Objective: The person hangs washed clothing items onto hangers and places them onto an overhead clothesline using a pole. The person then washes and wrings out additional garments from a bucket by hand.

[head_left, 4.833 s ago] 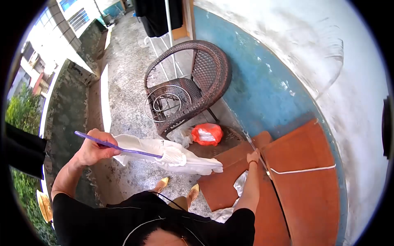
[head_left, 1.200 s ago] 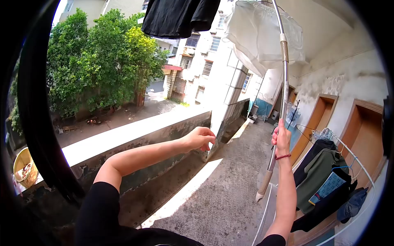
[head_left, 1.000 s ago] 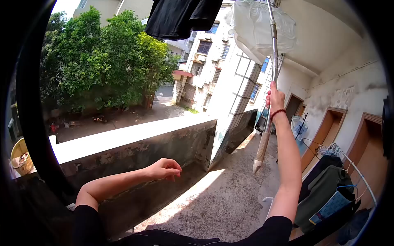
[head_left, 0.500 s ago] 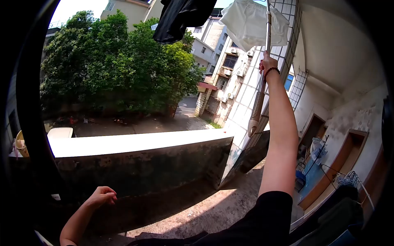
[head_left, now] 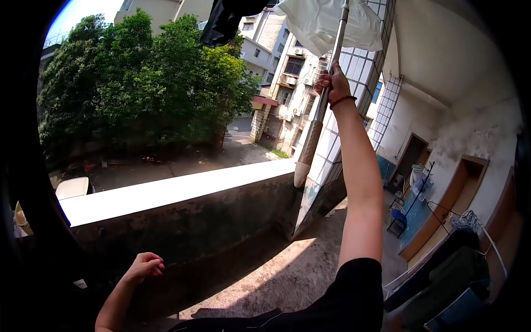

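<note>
My right hand is raised high, its fingers wrapped around the metal shaft of a clothes pole. The thicker grey-brown handle hangs below that grip, tilted down to the left. White clothing hangs at the top, partly behind the shaft; the pole's upper end is out of view, so I cannot tell whether the two touch. Further left hangs a black garment, cut off by the upper edge. Low on the left, my left hand is loosely curled with nothing visible in it, apart from the wall.
A balcony wall with a sunlit ledge runs across in front. A tiled pillar stands behind the raised arm. On the right, a rack carries hangers and dark clothes, near a folding chair.
My right hand and the pole have shifted left, and the pole leans more. The hanging clothes sit further left and higher in view. My left hand stays low and curled.
</note>
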`<state>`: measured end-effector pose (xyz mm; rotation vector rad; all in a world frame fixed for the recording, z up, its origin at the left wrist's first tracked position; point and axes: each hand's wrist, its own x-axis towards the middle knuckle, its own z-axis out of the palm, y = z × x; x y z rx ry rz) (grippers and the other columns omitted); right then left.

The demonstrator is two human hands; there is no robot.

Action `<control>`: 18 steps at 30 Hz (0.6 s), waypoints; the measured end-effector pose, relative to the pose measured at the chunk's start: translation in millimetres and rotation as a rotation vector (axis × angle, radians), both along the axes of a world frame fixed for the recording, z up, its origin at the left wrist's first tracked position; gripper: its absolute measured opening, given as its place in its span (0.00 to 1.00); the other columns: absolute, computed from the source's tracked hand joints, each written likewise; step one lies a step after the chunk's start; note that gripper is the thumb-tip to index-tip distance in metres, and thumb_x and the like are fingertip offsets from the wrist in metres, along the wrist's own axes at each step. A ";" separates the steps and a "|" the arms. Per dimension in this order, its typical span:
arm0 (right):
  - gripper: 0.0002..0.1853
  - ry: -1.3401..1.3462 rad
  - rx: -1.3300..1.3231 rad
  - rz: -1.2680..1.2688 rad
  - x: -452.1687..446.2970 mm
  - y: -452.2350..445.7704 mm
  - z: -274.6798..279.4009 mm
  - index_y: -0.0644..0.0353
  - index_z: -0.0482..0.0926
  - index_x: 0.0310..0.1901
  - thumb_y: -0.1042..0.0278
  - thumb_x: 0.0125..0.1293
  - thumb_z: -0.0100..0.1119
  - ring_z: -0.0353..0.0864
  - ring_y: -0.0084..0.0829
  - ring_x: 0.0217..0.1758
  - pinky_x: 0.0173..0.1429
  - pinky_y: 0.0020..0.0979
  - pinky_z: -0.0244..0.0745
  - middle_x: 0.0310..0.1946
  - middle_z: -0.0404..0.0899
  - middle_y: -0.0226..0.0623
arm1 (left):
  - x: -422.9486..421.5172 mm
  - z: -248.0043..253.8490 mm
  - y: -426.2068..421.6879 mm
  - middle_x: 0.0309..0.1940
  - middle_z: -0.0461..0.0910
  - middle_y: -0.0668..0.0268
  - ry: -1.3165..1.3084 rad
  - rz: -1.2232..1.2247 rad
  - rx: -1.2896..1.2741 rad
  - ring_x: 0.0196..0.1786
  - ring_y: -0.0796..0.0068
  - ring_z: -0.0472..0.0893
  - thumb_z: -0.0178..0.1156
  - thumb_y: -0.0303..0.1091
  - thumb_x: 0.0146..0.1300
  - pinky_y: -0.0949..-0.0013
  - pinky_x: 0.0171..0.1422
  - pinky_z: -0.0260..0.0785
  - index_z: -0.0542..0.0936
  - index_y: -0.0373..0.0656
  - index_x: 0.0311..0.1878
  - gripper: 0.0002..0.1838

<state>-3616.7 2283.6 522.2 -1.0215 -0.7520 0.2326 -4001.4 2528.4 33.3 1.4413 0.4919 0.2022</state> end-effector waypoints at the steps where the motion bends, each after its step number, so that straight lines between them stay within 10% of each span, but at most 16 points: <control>1: 0.23 0.016 0.027 0.070 -12.8 -2.3 -4.0 0.55 0.61 0.26 0.40 0.64 0.40 0.49 0.20 0.09 0.17 0.27 0.53 0.10 0.52 0.22 | 7.8 -1.8 -1.6 0.27 0.78 0.63 -0.015 -0.051 -0.009 0.24 0.77 0.78 0.54 0.31 0.60 0.77 0.28 0.72 0.74 0.36 0.38 0.08; 7: 0.28 -0.240 -0.178 -0.810 -32.7 -16.1 -27.0 0.62 0.66 0.16 0.43 0.61 0.48 0.62 0.26 0.08 0.13 0.30 0.56 0.11 0.65 0.32 | 61.4 -1.7 -25.2 0.28 0.78 0.66 0.012 -0.343 0.060 0.27 0.81 0.77 0.54 0.35 0.61 0.78 0.31 0.71 0.74 0.37 0.39 0.10; 9: 0.34 -0.367 -0.397 -1.186 3.5 -28.4 -16.8 0.68 0.75 0.20 0.37 0.60 0.44 0.76 0.37 0.17 0.24 0.35 0.70 0.16 0.74 0.46 | 76.3 -6.6 -32.6 0.29 0.78 0.66 0.007 -0.427 0.057 0.27 0.81 0.76 0.54 0.35 0.61 0.79 0.32 0.70 0.74 0.36 0.40 0.11; 12: 0.36 -0.410 -0.529 -1.300 -9.9 -45.0 14.5 0.70 0.78 0.25 0.35 0.60 0.40 0.80 0.40 0.30 0.39 0.36 0.73 0.22 0.78 0.48 | 89.2 -16.6 -42.2 0.31 0.78 0.67 0.009 -0.546 0.098 0.29 0.82 0.76 0.53 0.36 0.62 0.78 0.35 0.70 0.74 0.37 0.41 0.12; 15: 0.29 -0.412 -0.388 -1.289 -19.2 -42.4 35.9 0.62 0.67 0.14 0.43 0.59 0.50 0.66 0.28 0.10 0.16 0.29 0.61 0.08 0.65 0.34 | 88.1 -23.6 -47.6 0.31 0.78 0.65 0.035 -0.586 0.115 0.29 0.80 0.77 0.55 0.36 0.61 0.76 0.36 0.70 0.75 0.37 0.42 0.12; 18: 0.28 -0.393 -0.417 -1.272 -35.0 -38.4 49.0 0.61 0.67 0.14 0.43 0.59 0.51 0.64 0.27 0.09 0.15 0.29 0.60 0.07 0.64 0.33 | 79.4 -32.6 -43.9 0.31 0.79 0.64 0.055 -0.577 0.124 0.31 0.79 0.78 0.54 0.36 0.61 0.76 0.37 0.71 0.75 0.36 0.42 0.12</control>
